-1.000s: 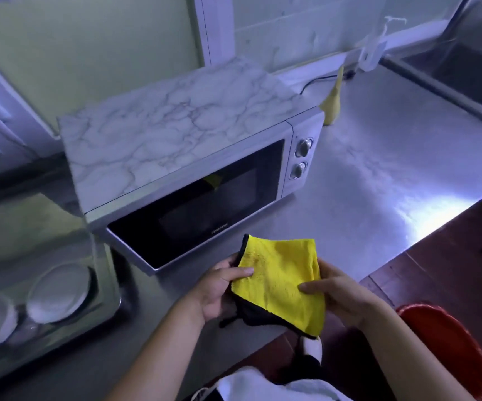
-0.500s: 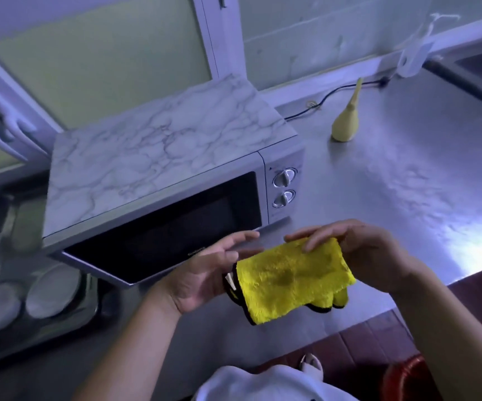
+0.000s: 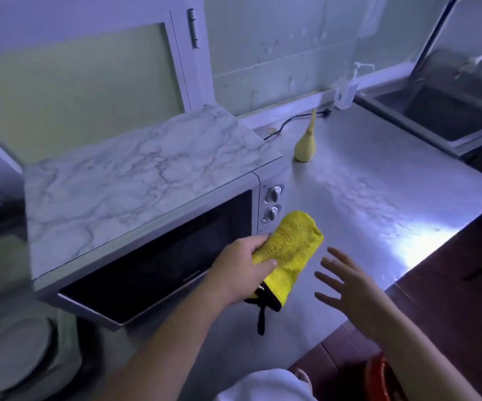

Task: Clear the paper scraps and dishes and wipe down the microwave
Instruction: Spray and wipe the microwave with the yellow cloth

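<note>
From the head view, the left hand (image 3: 242,270) reaches forward, fingers and thumb curled round the folded yellow microfibre cloth (image 3: 287,256), just before the marble-topped silver microwave (image 3: 153,204) door and below its knobs. The right hand (image 3: 349,290) hovers just right of those fingers, spread wide and holding nothing, over the steel counter (image 3: 378,180).

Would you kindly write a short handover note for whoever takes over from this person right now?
Left hand grips the folded yellow cloth; right hand is open, fingers spread, holding nothing.
The cloth is at the microwave front, just below its knobs; whether it touches cannot be told. The door is closed.
Dishes, blurred, sit at the lower left beside the microwave.
Done: cloth folded and in hand.
Left: wipe down the microwave; paper scraps are not visible from here.
</note>
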A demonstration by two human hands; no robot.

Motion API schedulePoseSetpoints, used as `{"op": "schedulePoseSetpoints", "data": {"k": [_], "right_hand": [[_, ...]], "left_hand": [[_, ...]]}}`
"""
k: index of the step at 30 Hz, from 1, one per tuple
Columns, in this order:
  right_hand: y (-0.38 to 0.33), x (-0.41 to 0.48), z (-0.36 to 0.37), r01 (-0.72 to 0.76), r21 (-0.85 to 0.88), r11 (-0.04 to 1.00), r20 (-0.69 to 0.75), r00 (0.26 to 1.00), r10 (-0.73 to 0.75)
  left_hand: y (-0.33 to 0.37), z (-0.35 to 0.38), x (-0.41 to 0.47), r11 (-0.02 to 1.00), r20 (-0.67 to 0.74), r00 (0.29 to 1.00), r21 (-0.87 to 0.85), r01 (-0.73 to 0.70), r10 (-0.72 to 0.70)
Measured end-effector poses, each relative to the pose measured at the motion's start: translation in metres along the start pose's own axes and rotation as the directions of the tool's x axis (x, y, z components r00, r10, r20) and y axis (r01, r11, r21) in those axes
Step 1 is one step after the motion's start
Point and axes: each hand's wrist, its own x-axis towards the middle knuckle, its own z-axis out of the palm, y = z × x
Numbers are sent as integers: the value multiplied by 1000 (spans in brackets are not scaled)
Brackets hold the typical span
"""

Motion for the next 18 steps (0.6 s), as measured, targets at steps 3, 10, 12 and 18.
{"op": "schedulePoseSetpoints", "data": {"k": [3,10,12,18], "right_hand": [[42,-21,21,-242,102,965,54,970,238],[61,-53,45,-77,535,841,329,936,-124],[60,-54,41,0,542,840,265,949,-171],[34,-47,34,98,392,915,15,993,-113]], "left_hand": [[9,14,-2,917,-91,996,395,59,-25],[1,34,-30,873,337,932,-485,52,132],[-6,35,-33,825,362,926,-552,119,108],[0,33,-38,916,259,966,-387,107,-3]]}}
